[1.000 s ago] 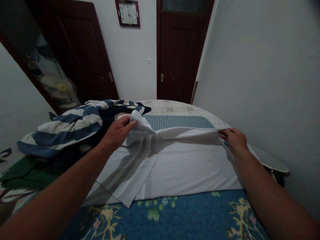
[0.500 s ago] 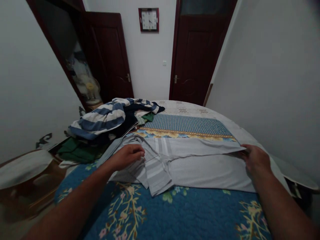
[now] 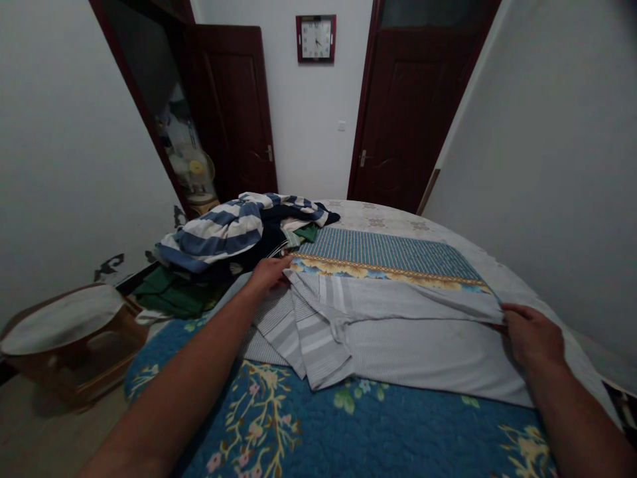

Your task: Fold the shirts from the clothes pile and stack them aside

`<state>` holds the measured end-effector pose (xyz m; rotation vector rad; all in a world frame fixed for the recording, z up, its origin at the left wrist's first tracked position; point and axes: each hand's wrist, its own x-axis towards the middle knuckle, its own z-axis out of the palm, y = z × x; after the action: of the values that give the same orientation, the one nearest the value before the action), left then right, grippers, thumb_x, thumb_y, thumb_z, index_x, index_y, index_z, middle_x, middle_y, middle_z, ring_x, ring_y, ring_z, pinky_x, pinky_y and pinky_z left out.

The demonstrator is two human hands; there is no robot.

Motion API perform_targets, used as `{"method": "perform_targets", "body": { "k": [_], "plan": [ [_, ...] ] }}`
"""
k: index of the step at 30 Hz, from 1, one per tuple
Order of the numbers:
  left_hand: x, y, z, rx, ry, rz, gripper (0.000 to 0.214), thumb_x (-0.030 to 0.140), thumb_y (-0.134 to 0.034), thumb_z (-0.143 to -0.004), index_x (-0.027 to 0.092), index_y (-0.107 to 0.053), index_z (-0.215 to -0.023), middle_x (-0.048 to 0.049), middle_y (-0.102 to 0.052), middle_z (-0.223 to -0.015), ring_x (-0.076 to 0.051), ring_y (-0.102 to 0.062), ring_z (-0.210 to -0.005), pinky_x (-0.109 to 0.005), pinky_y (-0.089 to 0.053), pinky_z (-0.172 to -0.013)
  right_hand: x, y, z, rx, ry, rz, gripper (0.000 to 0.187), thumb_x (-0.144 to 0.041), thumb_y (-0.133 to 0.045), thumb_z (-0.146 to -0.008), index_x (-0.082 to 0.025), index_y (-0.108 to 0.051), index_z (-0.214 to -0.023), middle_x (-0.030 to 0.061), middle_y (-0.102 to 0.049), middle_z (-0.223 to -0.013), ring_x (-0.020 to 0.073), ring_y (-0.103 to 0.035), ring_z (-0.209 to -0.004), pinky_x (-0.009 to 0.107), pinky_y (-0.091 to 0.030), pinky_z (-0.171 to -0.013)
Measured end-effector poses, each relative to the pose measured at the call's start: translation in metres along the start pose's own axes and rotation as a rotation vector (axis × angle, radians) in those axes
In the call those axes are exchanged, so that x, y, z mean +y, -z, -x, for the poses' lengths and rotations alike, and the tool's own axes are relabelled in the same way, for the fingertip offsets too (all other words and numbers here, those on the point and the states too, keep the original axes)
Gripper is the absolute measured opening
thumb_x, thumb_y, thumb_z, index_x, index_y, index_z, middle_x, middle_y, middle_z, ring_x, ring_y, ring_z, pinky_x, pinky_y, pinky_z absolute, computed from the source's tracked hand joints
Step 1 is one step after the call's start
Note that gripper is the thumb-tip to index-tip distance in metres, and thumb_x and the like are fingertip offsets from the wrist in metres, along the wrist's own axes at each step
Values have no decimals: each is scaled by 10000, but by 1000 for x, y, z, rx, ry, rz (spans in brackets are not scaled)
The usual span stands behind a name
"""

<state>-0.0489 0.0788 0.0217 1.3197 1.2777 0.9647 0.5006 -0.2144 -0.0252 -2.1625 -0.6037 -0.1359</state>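
Note:
A light grey striped short-sleeved shirt (image 3: 423, 345) lies sideways across the table, partly folded lengthwise, its sleeves pointing toward me. At its far left corner, by the shoulder, my left hand (image 3: 271, 273) is closed on the shirt's fabric. My right hand (image 3: 535, 332) pinches the hem at the right end, the thumb and fingers closed on the cloth's edge. Between the hands the upper layer is drawn out fairly straight, with a crease along its middle. Part of the collar area is hidden behind my left hand and forearm.
Beneath the shirt lies a blue floral cloth (image 3: 398, 431) on a round table with a pale patterned cover (image 3: 393, 216). Heaped clothes (image 3: 213, 232), blue-white striped, navy and green, sit at the far left. A wooden stool (image 3: 74, 332) stands left of the table.
My left hand has moved from above the shirt to its far left corner and closed on the fabric there. My right hand keeps its hold on the hem. The view has shifted slightly left.

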Motion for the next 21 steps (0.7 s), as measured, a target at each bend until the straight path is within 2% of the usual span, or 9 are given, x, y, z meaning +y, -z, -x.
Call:
{"method": "perform_targets", "body": {
  "k": [2,3,6,8,10,15,18,21],
  "plan": [
    [-1,3,-4,63,13,85,461,569,-870,-712,146,-729,-830,-115,-758,-843,-202,-698,-717,-280,-537,-578,3,1,-2,38,-77,-29,451,-415,-623,-681,-256,-826,-1050,131,-783,-984,392,-726,-902,505,-551,-791],
    [-3,4,-6,91,18,120,443,538,-882,-704,149,-717,-839,-102,-752,-854,-199,-702,-747,-286,-559,-614,3,2,-2,43,-105,-29,455,-411,-630,-673,-260,-826,-1055,126,-786,-996,389,-728,-919,498,-551,-805],
    [-10,7,-11,146,38,182,364,284,-907,-644,152,-719,-927,-76,-737,-867,-193,-707,-769,-294,-579,-659,5,5,-5,-19,-53,55,444,-406,-614,-672,-257,-819,-1036,134,-784,-1010,395,-724,-960,495,-543,-827],
    [-14,8,-16,170,56,199,434,138,-848,-621,153,-729,-1038,-71,-734,-883,-185,-700,-744,-295,-573,-652,8,5,-8,-47,-5,112,436,-410,-599,-678,-260,-811,-1028,138,-780,-1017,395,-719,-993,489,-536,-846],
    [-16,9,-20,182,68,201,528,78,-781,-618,152,-725,-1139,-66,-728,-882,-171,-677,-702,-280,-545,-617,10,4,-11,-49,20,148,445,-419,-592,-687,-266,-803,-1047,141,-775,-1019,393,-715,-1002,486,-531,-849],
    [-15,9,-19,136,65,184,591,97,-753,-619,174,-724,-1204,-36,-703,-836,-156,-641,-660,-227,-460,-537,12,-1,-12,-91,126,272,421,-404,-563,-706,-259,-787,-1032,171,-758,-1089,416,-695,-1091,496,-512,-906],
    [-14,3,-10,81,20,151,725,85,-783,-602,208,-693,-1311,-46,-739,-939,-172,-673,-714,-227,-478,-552,9,-1,-8,-127,160,281,383,-388,-549,-736,-249,-771,-1016,174,-755,-1106,418,-690,-1118,488,-502,-925],
    [-12,1,-4,60,-52,69,850,4,-734,-580,229,-668,-1397,-51,-760,-997,-165,-667,-712,-216,-456,-542,9,-1,-7,-137,167,261,327,-380,-555,-759,-266,-755,-992,162,-754,-1079,411,-692,-1114,480,-496,-923]
  ]
}}
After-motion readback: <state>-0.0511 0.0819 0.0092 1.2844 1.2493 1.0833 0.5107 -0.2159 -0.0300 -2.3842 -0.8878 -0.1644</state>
